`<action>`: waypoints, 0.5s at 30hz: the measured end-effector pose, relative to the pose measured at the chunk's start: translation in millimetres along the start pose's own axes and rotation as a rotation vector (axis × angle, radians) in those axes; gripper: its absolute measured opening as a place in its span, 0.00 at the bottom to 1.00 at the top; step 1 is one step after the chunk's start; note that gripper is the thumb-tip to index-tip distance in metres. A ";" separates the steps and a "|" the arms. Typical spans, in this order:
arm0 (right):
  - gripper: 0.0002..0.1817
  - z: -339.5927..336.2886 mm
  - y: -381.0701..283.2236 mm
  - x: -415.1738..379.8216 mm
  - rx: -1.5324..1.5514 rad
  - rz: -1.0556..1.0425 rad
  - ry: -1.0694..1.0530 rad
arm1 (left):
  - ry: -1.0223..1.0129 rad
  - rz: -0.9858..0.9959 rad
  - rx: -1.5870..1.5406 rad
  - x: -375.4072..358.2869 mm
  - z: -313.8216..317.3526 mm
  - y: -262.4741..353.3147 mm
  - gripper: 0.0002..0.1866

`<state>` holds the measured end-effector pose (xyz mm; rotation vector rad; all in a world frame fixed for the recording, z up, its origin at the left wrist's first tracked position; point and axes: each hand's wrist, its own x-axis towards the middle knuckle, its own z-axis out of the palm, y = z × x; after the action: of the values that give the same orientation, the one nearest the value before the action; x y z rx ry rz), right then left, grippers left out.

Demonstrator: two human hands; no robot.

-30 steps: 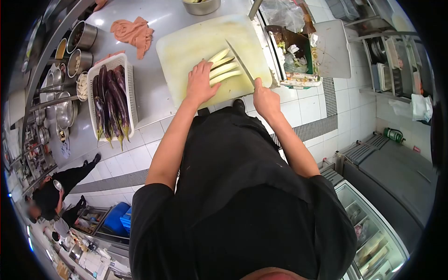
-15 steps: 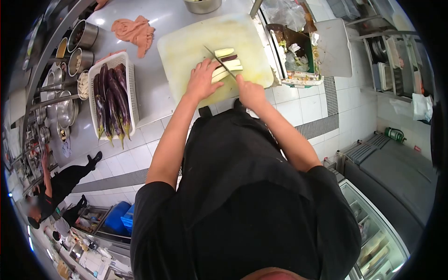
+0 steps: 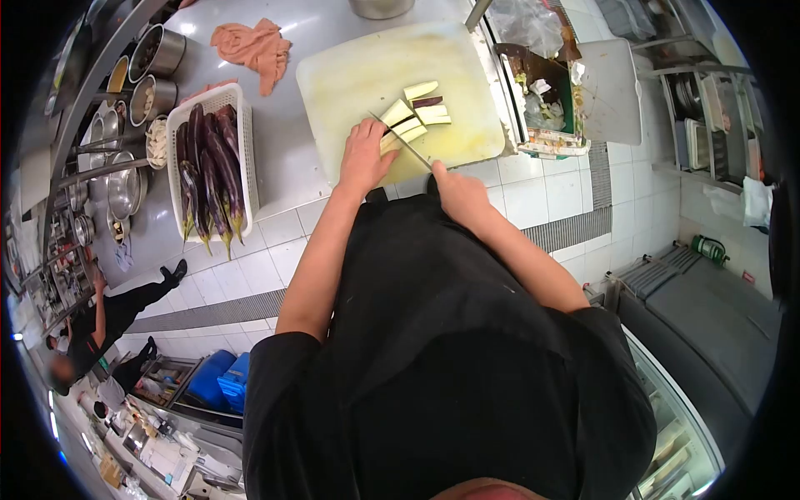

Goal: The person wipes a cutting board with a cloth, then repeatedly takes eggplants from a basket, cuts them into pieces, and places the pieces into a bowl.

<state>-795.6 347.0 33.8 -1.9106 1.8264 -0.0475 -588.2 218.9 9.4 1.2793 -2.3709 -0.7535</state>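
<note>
On the pale yellow cutting board [image 3: 350, 71] lie eggplant strips cut into shorter pieces [image 3: 435, 112], with white flesh and dark purple skin. My right hand [image 3: 461, 197] is closed round the handle of a kitchen knife [image 3: 412, 152]. Its blade slants up and left across the strips, close to the fingertips of my left hand. My left hand [image 3: 364, 157] presses on the near-left ends of the eggplant strips, fingers together and partly covering them. Cut pieces sit to the right of the blade, some slightly fanned apart.
Left of the board stands a white plastic basket [image 3: 252, 158] of whole eggplants [image 3: 218, 158]. An orange cloth [image 3: 254, 50] lies behind it. Metal pots [image 3: 154, 98] line the far left. An open waste bin [image 3: 546, 108] adjoins the board's right side. Another person [image 3: 104, 321] stands at lower left.
The strips are now divided into shorter pieces, and cut ones have spread beyond the blade. The knife has shifted toward the left ends of the strips. The whole view has moved slightly.
</note>
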 end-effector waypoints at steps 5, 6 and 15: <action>0.10 -5.4 2.4 25.7 0.074 -0.044 0.006 | -0.017 0.022 0.071 -2.7 3.3 -6.3 0.25; 0.10 -19.3 7.0 21.5 0.155 -0.058 -0.022 | 0.018 -0.010 0.048 -1.3 4.8 -18.1 0.25; 0.13 -54.4 85.8 -78.7 1.014 0.348 -0.613 | 0.128 -0.065 -0.109 60.7 -3.9 -21.4 0.36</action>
<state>-902.7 405.5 74.0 -0.7704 1.2805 -0.2004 -604.5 156.9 2.6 1.3229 -2.1671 -0.7835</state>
